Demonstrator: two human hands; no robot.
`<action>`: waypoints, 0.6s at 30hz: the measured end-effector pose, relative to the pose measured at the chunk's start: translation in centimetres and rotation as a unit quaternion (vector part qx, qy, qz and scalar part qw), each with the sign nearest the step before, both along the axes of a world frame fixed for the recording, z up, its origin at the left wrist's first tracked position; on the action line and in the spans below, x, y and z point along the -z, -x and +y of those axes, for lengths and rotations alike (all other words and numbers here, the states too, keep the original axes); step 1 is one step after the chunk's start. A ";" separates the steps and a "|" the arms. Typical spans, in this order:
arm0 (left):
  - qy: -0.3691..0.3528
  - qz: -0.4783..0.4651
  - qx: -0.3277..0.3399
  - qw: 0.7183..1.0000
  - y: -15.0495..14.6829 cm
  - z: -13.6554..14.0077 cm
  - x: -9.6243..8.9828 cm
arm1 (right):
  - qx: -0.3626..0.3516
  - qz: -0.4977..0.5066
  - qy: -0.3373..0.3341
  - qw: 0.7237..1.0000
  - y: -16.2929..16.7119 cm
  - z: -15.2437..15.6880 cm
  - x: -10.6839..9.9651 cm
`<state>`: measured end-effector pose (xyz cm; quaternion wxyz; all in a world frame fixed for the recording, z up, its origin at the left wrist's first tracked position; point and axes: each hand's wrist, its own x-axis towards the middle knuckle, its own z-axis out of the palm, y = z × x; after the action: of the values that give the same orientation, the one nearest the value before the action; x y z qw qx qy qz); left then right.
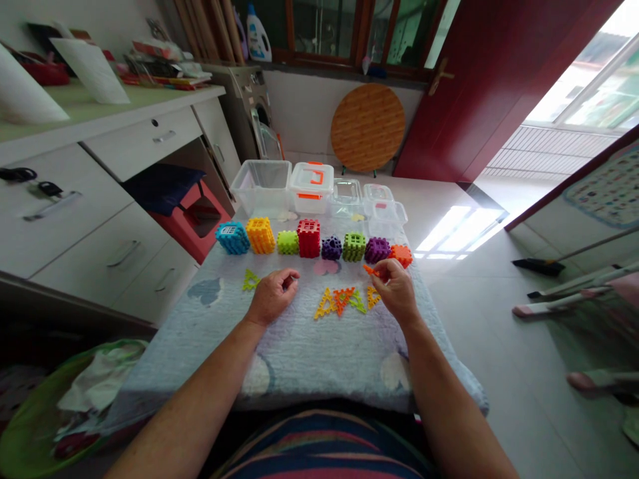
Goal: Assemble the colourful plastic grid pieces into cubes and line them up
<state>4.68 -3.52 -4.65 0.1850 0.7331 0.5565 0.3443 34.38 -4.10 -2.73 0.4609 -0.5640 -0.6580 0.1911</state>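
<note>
My right hand [397, 287] pinches an orange toothed building piece [370, 270], seen nearly edge-on above the cloth. Under and beside that hand lies a yellow triangular piece [372, 297], partly covered by it. My left hand [274, 293] rests on the cloth with its fingers curled, and I see nothing in it. Just left of it is a lime-green triangle piece [250, 280]. Between the hands lie a yellow triangle [325, 304], an orange triangle [344, 299] and a green triangle [357, 303], close together. Behind them stands a row of block cubes, including a red one [309, 238].
Clear plastic boxes stand along the table's far edge: an open bin [261, 187], a lidded box with orange clips [312, 189] and smaller ones. A patterned cloth [319, 362] covers the table. A red stool [192, 216] is at the left, below white drawers [114, 256].
</note>
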 end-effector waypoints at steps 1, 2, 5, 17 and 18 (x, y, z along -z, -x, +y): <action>0.000 0.000 -0.001 1.000 0.0 0.0 0.0 | 0.006 -0.039 -0.014 0.999 0.2 0.1 0.0; 0.000 0.001 -0.001 1.000 0.0 0.0 0.0 | 0.001 -0.070 -0.019 0.997 0.4 0.1 0.0; 0.000 0.002 0.000 1.000 0.0 0.1 0.1 | -0.051 -0.121 0.007 0.991 1.1 -0.1 0.0; 0.001 0.008 0.004 1.000 0.1 0.1 0.3 | -0.057 -0.212 0.070 0.973 -1.9 0.0 1.2; 0.001 0.009 0.005 1.000 0.1 0.1 0.2 | -0.061 -0.222 0.077 0.970 -1.9 0.0 1.3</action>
<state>4.56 -3.42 -4.88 0.1823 0.7389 0.5547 0.3363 36.27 -4.07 -4.02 0.2457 -0.5851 -0.7602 0.1391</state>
